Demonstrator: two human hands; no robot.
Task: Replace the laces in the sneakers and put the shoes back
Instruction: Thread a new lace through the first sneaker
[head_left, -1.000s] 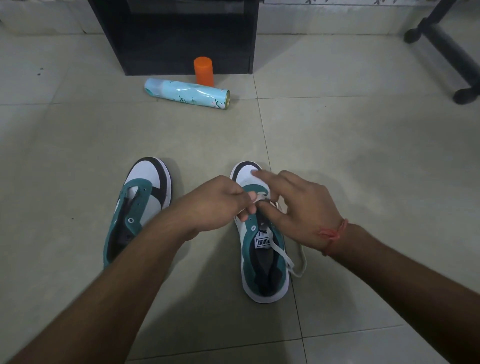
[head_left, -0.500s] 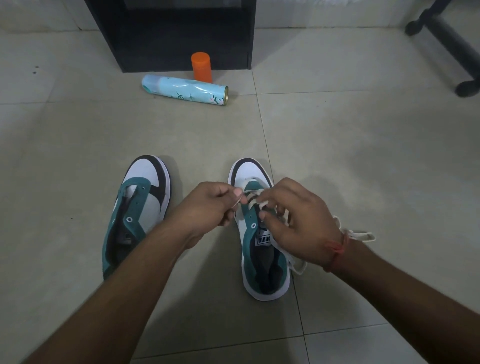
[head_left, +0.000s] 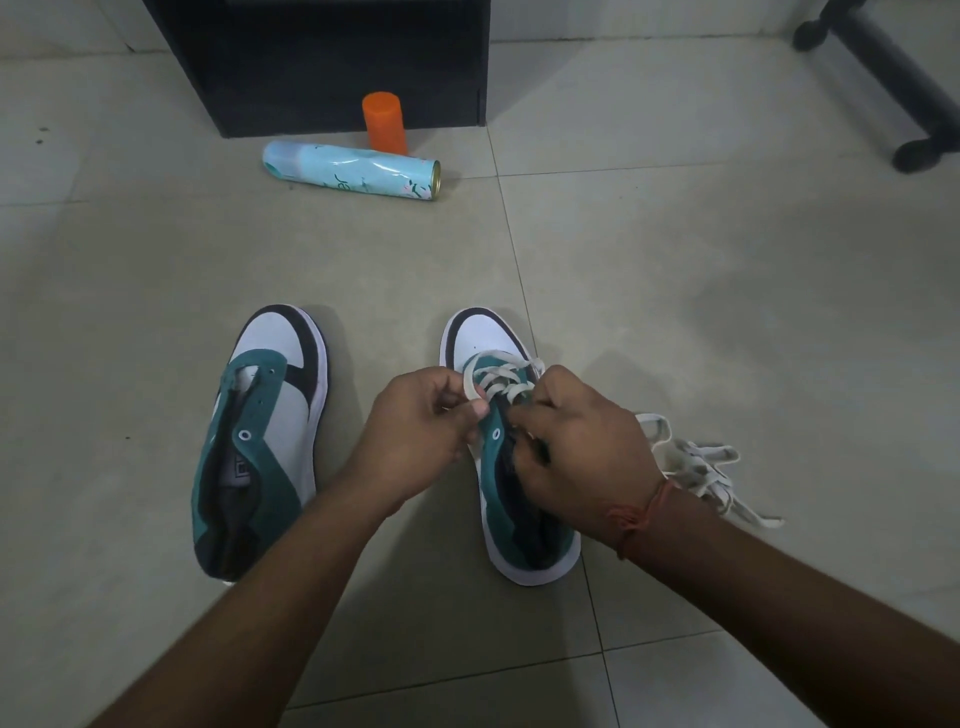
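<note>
**Lacing the right shoe, toe rows only**

The left hand (head_left: 421, 431) is curled, thumb and forefinger pinching a loop of the white lace (head_left: 498, 382) at the shoe's left eyelet row; the right hand (head_left: 576, 447) is also curled, its fingertips down at the tongue and gripping lace on the other side, though exactly which strand is hidden by the knuckles; a red thread (head_left: 641, 512) circles that wrist. Between the hands sits the right shoe (head_left: 519, 551), upright on the floor (head_left: 727, 286), with the lace crossed over only the eyelets nearest the toe; the loose remainder lies in a tangled heap (head_left: 701, 467) just beside the shoe, on its right. The left shoe (head_left: 260, 447) stands alongside, apart, with bare eyelets and no lace; so, by my reckoning, the task is well short of half done.

Risks from here: a pull on the heap may tighten it into a knot; uneven tension could leave one end too short; a flat lace may twist in an eyelet. A spray can (head_left: 353, 170) and an orange cylinder (head_left: 384, 120) sit well apart, near a dark cabinet (head_left: 322, 62).
</note>
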